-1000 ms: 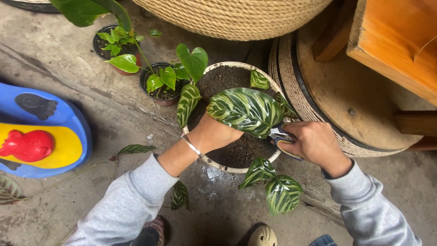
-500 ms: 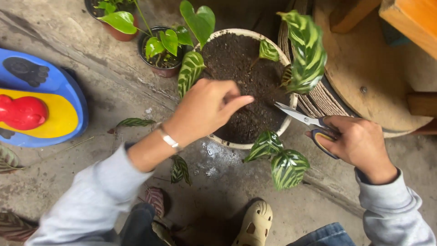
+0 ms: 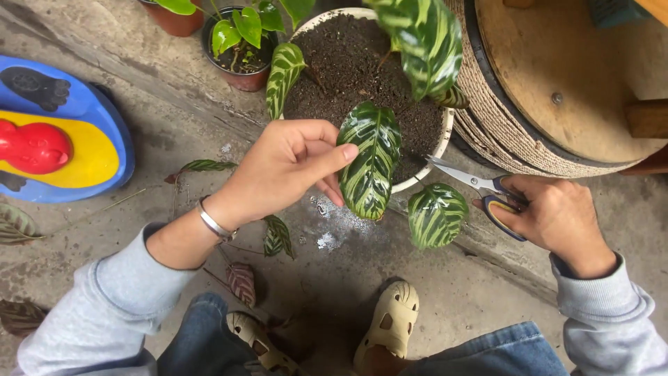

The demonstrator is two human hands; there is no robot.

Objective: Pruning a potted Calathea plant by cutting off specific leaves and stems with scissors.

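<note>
The left hand (image 3: 285, 170) pinches a striped leaf (image 3: 369, 160) by its edge – lifting it clear above the white pot (image 3: 438, 150) of soil. The right hand (image 3: 557, 219) grips scissors (image 3: 480, 184), blades open, pointing toward the leaf.

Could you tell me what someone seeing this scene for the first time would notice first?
At centre, the left hand pinches a striped green leaf that hangs over the rim of a white pot full of dark soil. To the right, the right hand holds scissors, blades pointing at the pot. At far left, a bright blue, yellow and red plastic toy sits on the concrete floor.
</note>
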